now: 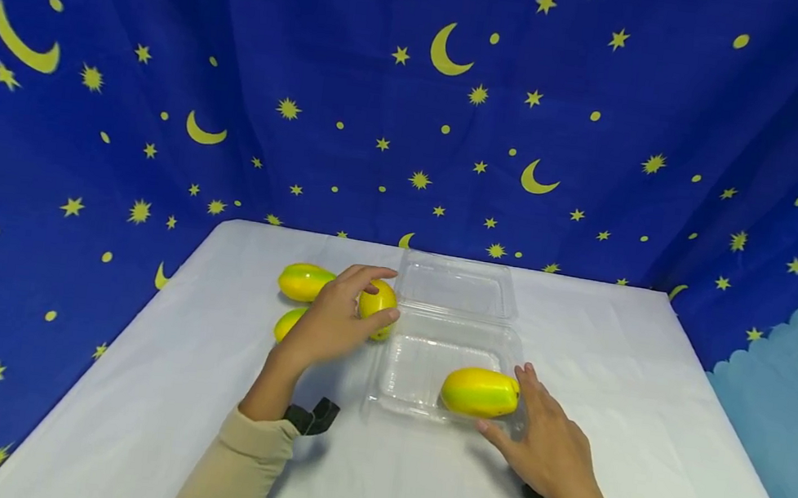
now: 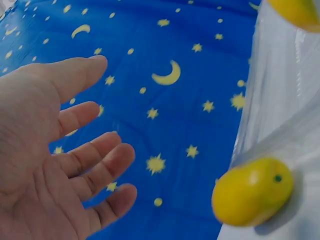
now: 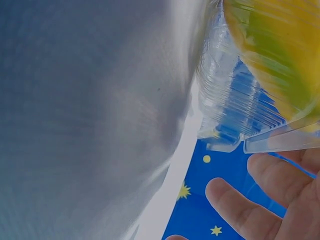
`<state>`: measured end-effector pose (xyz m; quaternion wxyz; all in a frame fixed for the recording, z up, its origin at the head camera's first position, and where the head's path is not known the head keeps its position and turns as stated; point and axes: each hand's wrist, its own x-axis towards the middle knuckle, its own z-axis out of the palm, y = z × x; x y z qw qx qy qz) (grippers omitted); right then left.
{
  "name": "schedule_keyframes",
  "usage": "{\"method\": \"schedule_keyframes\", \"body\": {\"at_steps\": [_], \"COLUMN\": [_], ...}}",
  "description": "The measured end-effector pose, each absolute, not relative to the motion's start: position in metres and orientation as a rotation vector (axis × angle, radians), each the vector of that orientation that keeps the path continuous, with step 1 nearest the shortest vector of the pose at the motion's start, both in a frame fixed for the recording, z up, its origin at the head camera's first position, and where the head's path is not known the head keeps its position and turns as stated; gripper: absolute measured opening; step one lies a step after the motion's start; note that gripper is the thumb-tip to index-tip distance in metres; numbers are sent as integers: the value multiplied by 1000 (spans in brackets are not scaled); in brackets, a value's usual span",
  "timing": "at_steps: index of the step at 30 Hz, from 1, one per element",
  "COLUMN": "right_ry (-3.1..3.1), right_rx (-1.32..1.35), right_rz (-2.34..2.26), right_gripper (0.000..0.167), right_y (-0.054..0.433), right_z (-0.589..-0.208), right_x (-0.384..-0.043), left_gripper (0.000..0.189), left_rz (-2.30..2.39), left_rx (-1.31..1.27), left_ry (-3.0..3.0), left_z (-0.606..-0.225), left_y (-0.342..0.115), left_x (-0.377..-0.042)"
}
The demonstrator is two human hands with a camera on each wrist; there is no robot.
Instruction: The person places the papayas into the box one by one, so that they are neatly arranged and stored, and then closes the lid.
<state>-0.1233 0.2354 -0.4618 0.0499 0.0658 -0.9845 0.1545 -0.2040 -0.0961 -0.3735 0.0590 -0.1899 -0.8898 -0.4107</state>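
Observation:
My left hand (image 1: 339, 316) hovers over the left side of the table, its fingers spread and holding nothing. Just beyond its thumb and fingers in the head view is one yellow papaya (image 1: 378, 302), beside the clear plastic clamshell box (image 1: 415, 366). Another papaya (image 1: 479, 392), yellow with a green streak, lies in the box's near right corner. Beside that corner is my right hand (image 1: 554, 447), fingers loosely extended. In the right wrist view its fingertips (image 3: 262, 165) are close by the box rim; whether they touch it I cannot tell.
Two more papayas lie left of my left hand, one farther back (image 1: 305, 282) and one partly hidden by the wrist (image 1: 289, 323). The box's lid (image 1: 457, 284) lies folded back on the white tablecloth (image 1: 581, 335). A blue star-patterned curtain (image 1: 349, 169) stands behind.

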Motion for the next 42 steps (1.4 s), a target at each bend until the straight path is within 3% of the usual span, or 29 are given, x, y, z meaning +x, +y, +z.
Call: {"method": "schedule_keyframes", "body": {"at_steps": [19,34,42], "right_ry": [-3007,-3015,-3009], "right_rx": [204,206,207], "right_rz": [448,439,446], "right_gripper": [105,105,105], "right_y": [232,232,233], "right_z": [-459,-461,-462], "right_x": [-124,-124,-123], "left_gripper": [52,44,55], "left_rz": [-1300,-1359,-1475], "left_rx": [-291,-273,-239], "left_ry": [-2764,-2851,-2865], "left_z": [-380,-398,-406], "left_y": [-152,-179,-191], "left_x": [-222,-232,-234]}}
